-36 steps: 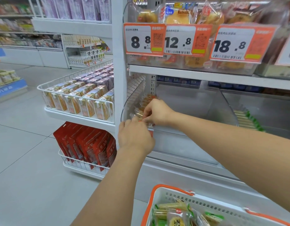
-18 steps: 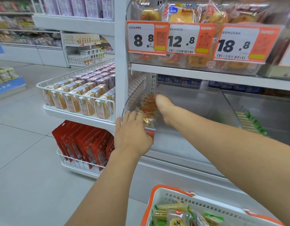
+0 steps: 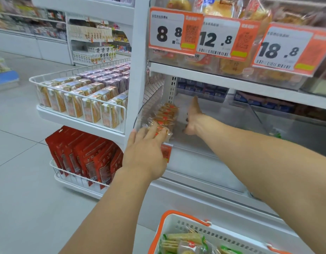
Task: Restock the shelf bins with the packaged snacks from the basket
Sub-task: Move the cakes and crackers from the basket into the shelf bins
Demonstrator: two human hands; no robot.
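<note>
A shop aisle with white shelving: price tags (image 3: 230, 38) hang above a clear bin (image 3: 204, 143). Snack packets (image 3: 166, 115) line its left wall. The left hand (image 3: 145, 151) lies flat on the front packet; the right hand (image 3: 194, 118) reaches inside, thumb up (other fingers hidden). The basket (image 3: 178, 223) sits below.

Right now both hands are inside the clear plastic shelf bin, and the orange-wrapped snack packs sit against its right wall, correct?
Not quite. The head view shows the orange-wrapped snack packs against the clear plastic shelf bin's left wall. The left hand and right hand are both inside.
</note>
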